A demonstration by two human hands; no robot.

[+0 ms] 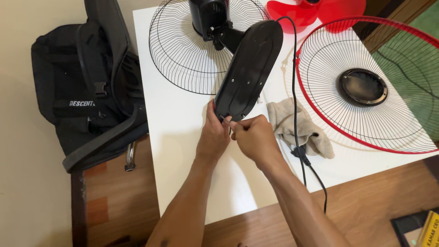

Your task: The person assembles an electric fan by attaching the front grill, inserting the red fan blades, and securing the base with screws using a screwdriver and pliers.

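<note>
A dismantled fan is lying on a white table (183,151), and the black oval fan base (249,68) serves here as the landmark. The base is lying tilted with its underside facing up, its far end meeting the black motor housing (208,16). The left hand (213,135) is gripping the near end of the base, fingers wrapped around its edge. The right hand (254,135) is pinching, with curled fingers, a small dark item at that same near edge; what the item is cannot be told. Behind the base, the black wire grille (178,55) is lying flat around the motor housing. To the right of the base, a beige cloth (292,126) is lying crumpled, and the black power cord (295,91) is running over it and off the table's near edge. Farther right, a red wire grille (366,87) is resting flat, with red blades (315,11) beyond it. Well left of the base, a black backpack (87,87) is leaning against a chair.
</note>
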